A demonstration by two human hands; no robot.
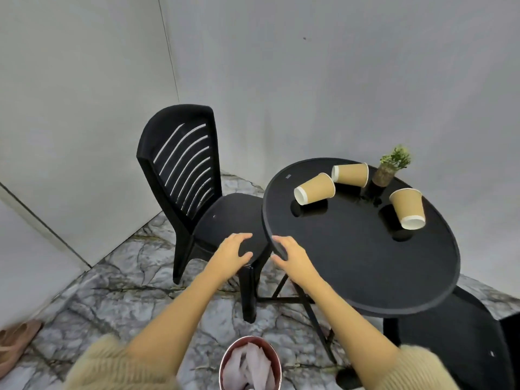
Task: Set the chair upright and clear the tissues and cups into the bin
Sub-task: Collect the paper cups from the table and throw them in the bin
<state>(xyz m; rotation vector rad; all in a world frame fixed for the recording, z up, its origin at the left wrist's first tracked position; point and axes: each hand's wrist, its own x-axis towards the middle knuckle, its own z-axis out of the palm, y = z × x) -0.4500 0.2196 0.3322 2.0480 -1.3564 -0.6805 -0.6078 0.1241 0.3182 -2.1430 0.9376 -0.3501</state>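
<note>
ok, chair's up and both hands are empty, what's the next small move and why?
Probably reach the right hand across the table to the nearest tipped cup. The chair already stands upright, tissues already lie in the bin, and three cups lie on their sides on the tabletop. Both hands hover open by the table's near edge.

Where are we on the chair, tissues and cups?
Done: chair stands upright beside the table; white tissues lie in the bin. In hand: nothing; left hand and right hand are open and empty near the table edge. Left: three paper cups lie tipped on the table.
</note>
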